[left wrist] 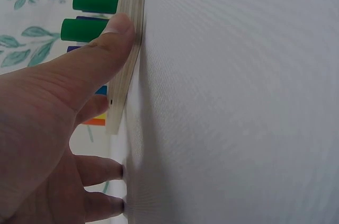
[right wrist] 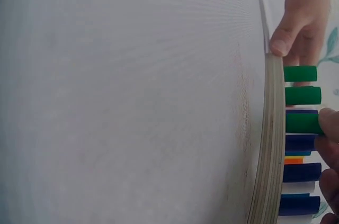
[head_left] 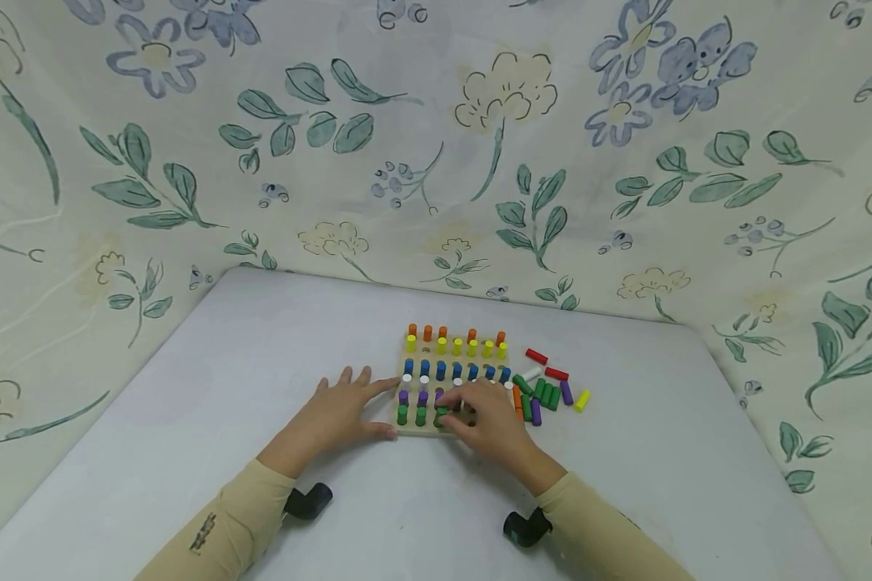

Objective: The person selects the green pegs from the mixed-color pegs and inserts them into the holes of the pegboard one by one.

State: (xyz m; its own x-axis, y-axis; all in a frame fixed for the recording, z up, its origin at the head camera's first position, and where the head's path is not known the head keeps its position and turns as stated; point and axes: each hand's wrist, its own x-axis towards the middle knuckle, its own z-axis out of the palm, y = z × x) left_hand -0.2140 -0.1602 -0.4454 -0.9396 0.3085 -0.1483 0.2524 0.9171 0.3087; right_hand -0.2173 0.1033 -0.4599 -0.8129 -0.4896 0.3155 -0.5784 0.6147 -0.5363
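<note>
— What is the left hand (head_left: pixel 345 413) doing?
— It lies flat on the worktop (head_left: pixel 189 403) with fingers straight and spread, at the left edge of the board (head_left: pixel 416 432). Its thumb (left wrist: pixel 114 30) presses the board's near left corner. It holds nothing.
— Where is the board?
— Near the middle of the worktop, a little toward the far edge. Pegs stand in rows on it: orange at the far edge, then yellow, blue, white, purple, and green along the near edge.
— And the right hand (head_left: pixel 488 420)?
— It rests over the board's near right part, fingers curled round a green peg (right wrist: pixel 303 123), the third in the near row, which stands upright in the board.
— Anything right of the board?
— Loose pegs (head_left: pixel 548 391) lie in a heap on the worktop just beside the board's right edge: green, red, purple, orange, white, and a yellow one farthest right.
</note>
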